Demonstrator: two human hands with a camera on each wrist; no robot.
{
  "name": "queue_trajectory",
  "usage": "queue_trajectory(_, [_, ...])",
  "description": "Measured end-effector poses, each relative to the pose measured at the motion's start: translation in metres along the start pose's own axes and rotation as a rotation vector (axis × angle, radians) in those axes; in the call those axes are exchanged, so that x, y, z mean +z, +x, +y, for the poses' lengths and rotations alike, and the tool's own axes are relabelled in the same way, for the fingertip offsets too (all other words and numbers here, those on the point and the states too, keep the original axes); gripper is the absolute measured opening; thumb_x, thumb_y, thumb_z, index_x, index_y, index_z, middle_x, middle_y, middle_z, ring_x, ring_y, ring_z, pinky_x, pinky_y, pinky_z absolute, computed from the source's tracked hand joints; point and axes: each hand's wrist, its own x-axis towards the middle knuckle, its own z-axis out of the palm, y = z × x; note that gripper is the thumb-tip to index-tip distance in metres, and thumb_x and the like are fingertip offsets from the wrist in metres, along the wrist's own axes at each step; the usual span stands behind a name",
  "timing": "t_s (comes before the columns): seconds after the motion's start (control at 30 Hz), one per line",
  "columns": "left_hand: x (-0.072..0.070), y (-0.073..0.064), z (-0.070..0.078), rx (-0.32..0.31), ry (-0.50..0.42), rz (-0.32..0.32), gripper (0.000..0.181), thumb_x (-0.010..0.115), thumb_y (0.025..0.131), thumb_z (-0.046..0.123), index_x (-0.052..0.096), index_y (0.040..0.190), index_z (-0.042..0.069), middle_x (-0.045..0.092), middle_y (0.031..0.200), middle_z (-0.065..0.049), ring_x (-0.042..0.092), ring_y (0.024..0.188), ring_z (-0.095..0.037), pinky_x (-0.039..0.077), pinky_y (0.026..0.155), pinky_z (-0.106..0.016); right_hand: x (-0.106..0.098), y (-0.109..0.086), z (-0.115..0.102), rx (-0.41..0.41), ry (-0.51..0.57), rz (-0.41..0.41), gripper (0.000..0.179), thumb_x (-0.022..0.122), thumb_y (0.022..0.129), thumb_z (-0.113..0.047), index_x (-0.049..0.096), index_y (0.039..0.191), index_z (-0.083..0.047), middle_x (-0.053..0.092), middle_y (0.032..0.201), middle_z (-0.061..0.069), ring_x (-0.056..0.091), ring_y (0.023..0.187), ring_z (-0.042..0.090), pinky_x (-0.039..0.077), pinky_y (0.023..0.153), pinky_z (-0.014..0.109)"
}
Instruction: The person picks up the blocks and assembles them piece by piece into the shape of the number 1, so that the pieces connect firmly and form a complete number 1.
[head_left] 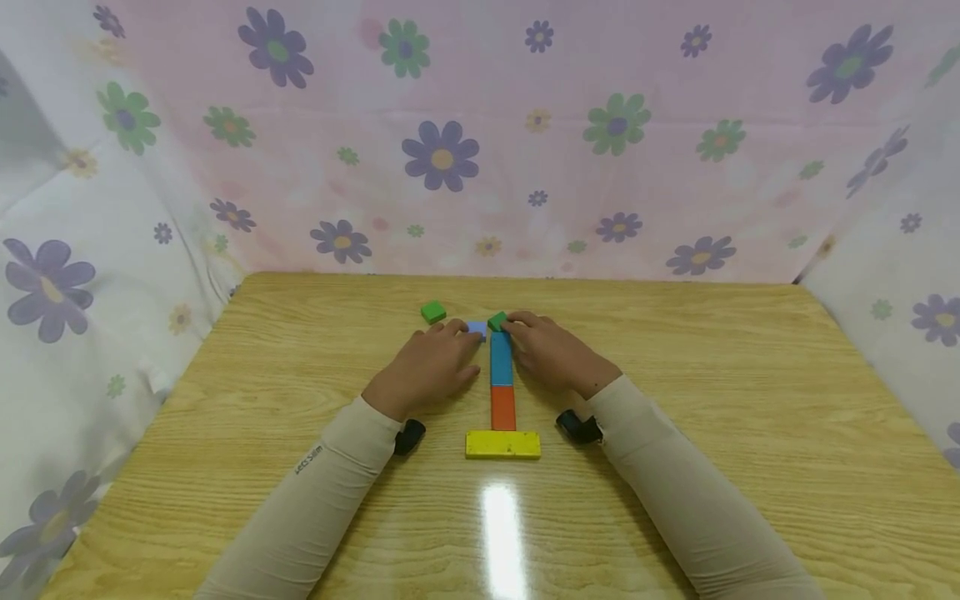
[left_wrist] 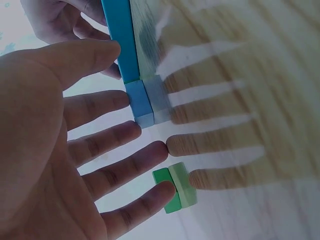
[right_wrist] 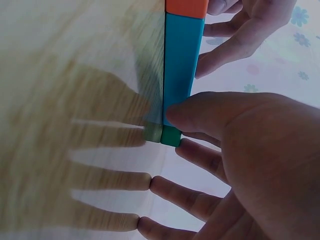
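My right hand [head_left: 555,352] pinches a small dark green block [head_left: 497,321] between thumb and forefinger, at the far end of a long blue block [head_left: 501,358]. An orange-red block [head_left: 503,407] continues that line toward me, ending at a yellow bar [head_left: 502,445] laid crosswise. Just left of the green block is a small light blue block [head_left: 477,330]. Fingertips of my left hand [head_left: 429,368] touch it, with the fingers mostly straight. In the left wrist view, the left little finger overlaps a bright green block [left_wrist: 161,176].
The bright green block lies at the far left of the row, on a glossy wood-grain table [head_left: 712,417]. A flowered cloth [head_left: 517,158] stands behind the far edge and along both sides. Dark wrist-worn devices [head_left: 579,427] sit below both wrists, close to the tabletop.
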Motion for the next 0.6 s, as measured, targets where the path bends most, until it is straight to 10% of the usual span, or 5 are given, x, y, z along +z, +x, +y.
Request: queue_trajectory(0.6, [0.0018,0.0010,-0.0008,-0.006,-0.001,-0.014,0.056,0.060,0.100,0.038,0.048,0.149,0.015,0.052,0.145,-0.012,0.053,0.130,-0.031,0.052,0.096,-0.055,-0.0016,0.0000,0.0002,-0.010,-0.001,0.011,0.051,0.056,0.103,-0.017,0.043,0.150,-0.002,0.039,0.155,0.021,0.051,0.132,0.042,0.046,0.108,0.050])
